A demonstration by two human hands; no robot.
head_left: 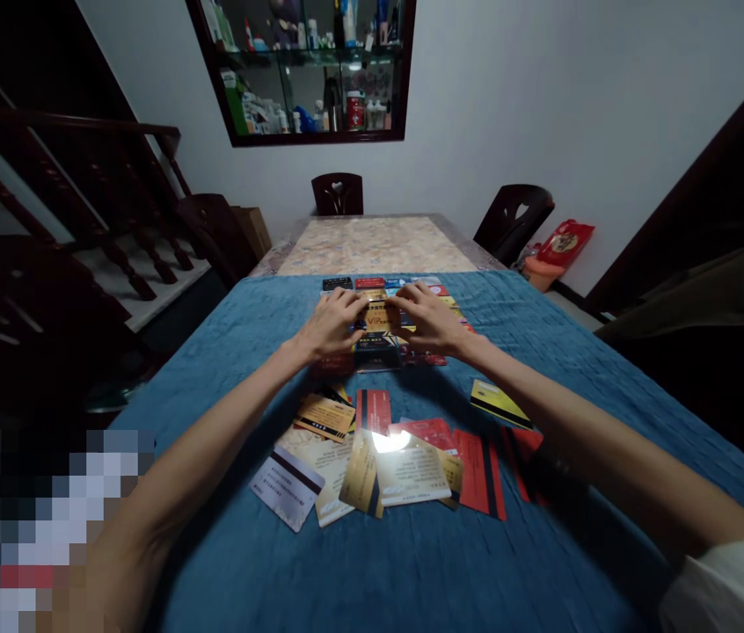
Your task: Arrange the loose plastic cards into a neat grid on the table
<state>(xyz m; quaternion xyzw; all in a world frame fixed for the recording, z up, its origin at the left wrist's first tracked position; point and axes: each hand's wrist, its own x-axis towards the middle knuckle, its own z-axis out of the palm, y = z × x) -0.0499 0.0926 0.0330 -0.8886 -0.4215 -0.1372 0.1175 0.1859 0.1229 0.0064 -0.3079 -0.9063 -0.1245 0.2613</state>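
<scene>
"What are your fingers grasping?"
"The gold VIP card (379, 322), over the laid-out cards (337, 284); my left hand (334, 322) and right hand (430, 318) pinch its ends."
"How does it handle?"
"Light, stiff, slick, I'd guess; best held by the short edges. Loose cards (412, 475) lie nearer me on the blue cloth (214, 360)."

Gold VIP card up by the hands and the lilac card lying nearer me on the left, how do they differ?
The gold VIP card is between the left hand and the right hand; the lilac card lies on the blue cloth, untouched. The gold VIP card shows large lettering; the lilac card shows a dark stripe and small print. Both are flat rectangles.
</scene>
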